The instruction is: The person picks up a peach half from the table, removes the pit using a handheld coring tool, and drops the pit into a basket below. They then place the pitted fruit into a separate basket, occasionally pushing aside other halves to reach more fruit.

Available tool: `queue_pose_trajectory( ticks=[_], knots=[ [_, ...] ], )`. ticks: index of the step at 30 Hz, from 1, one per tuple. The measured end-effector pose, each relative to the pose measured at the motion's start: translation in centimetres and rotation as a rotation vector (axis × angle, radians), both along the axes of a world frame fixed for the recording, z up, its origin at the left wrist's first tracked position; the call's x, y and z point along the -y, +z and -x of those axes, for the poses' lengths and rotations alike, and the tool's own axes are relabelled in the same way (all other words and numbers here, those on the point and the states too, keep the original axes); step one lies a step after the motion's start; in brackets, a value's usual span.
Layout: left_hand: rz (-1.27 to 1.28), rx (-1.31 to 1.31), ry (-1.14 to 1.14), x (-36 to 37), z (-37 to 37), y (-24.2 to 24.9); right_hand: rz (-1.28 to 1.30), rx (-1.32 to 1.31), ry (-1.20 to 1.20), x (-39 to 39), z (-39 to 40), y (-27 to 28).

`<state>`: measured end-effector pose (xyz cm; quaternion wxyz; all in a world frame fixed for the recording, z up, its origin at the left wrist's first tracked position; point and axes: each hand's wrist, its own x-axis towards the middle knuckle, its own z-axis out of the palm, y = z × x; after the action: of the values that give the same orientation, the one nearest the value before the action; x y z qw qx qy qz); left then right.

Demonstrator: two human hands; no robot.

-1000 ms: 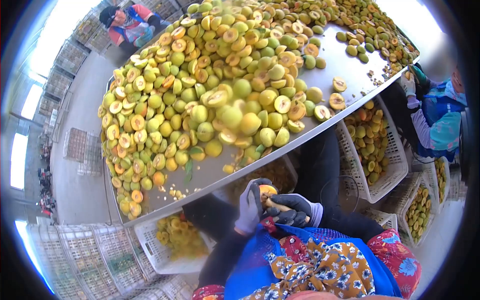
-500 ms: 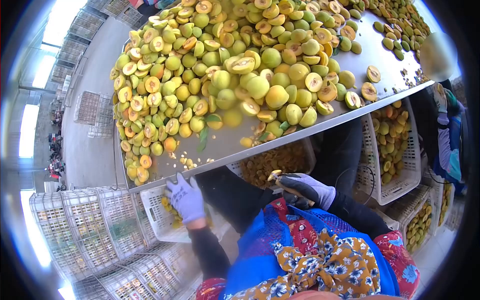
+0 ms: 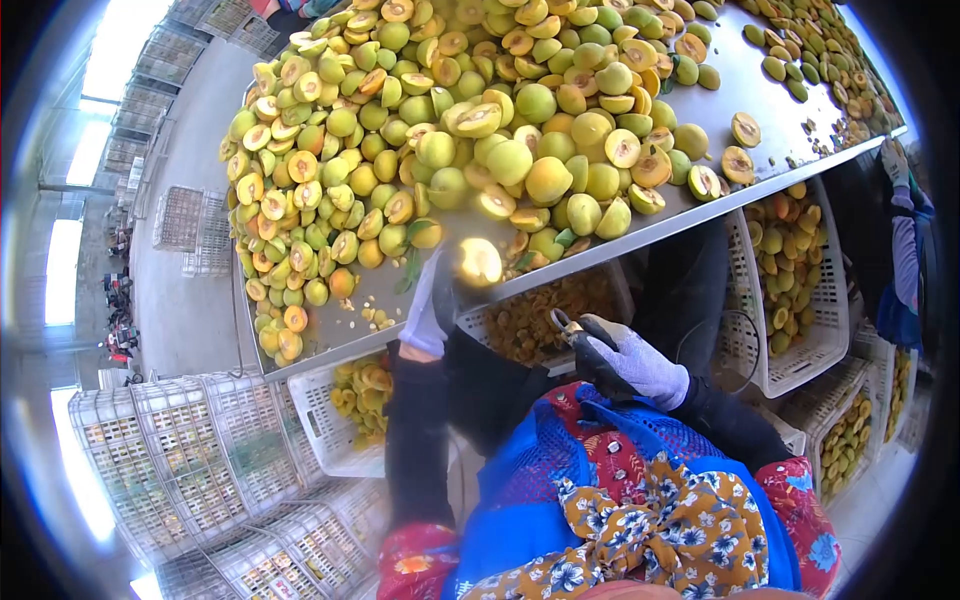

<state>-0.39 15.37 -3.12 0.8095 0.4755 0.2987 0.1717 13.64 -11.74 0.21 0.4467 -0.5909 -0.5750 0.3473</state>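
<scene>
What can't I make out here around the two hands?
- Head view: left hand and the fruit it holds are motion-blurred; whole or halved, unclear.
- Right hand: the knife blade is too small to make out.
- Crate under the table: mostly hidden by the table edge.

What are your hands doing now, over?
Left hand gripping a yellow fruit at the table edge. Right hand holding a small knife. Nothing between them.
</scene>
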Motion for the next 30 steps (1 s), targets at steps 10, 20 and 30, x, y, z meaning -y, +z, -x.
queue_pose_trajectory(
  ticks=[10, 20, 30],
  knots=[
    [-0.744, -0.117, -0.195, 10.6, -0.2, 5.4, 0.148, 0.259, -0.192, -1.8, 0.9, 3.6],
    [-0.664, -0.150, 0.007, 12.7, -0.4, 6.1, 0.195, 0.197, -0.215, -1.4, 2.4, 3.4],
    [-0.528, -0.119, 0.148, 14.4, -1.5, 2.9, 0.654, -1.490, 0.104, -0.4, -0.2, 2.6]
  ],
)
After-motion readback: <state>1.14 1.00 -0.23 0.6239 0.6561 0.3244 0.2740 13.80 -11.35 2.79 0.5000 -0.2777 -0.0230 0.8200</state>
